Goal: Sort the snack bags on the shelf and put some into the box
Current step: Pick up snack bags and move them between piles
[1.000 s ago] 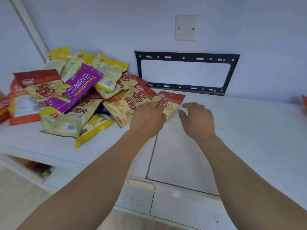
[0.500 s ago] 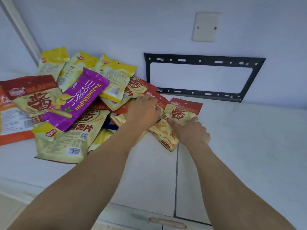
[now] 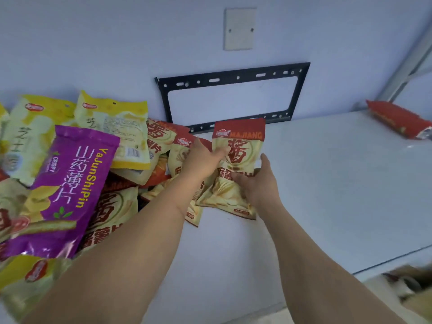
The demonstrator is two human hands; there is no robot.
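A red-topped cream snack bag point(image 3: 238, 141) marked MAJIANG stands lifted off the white shelf point(image 3: 327, 183) at the pile's right edge. My right hand point(image 3: 256, 183) grips its lower right part, fingers curled into the wrapper. My left hand point(image 3: 203, 160) holds its left edge, thumb on the front. To the left lies a heap of snack bags: a large purple bag point(image 3: 70, 183) on top, yellow bags point(image 3: 112, 127) against the wall, more red-and-cream bags point(image 3: 163, 141) underneath. The box is only partly seen at the lower right point(image 3: 411, 284).
A black metal wall bracket point(image 3: 231, 76) is fixed to the wall behind the shelf, with a blank white plate point(image 3: 239, 29) above it. One red snack bag point(image 3: 399, 120) lies alone at the shelf's far right. The shelf's front edge runs along the lower right.
Both hands moved from the pile's edge onto one red-and-cream bag and raised it upright off the shelf. The camera has swung right, showing the red bag at the far right.
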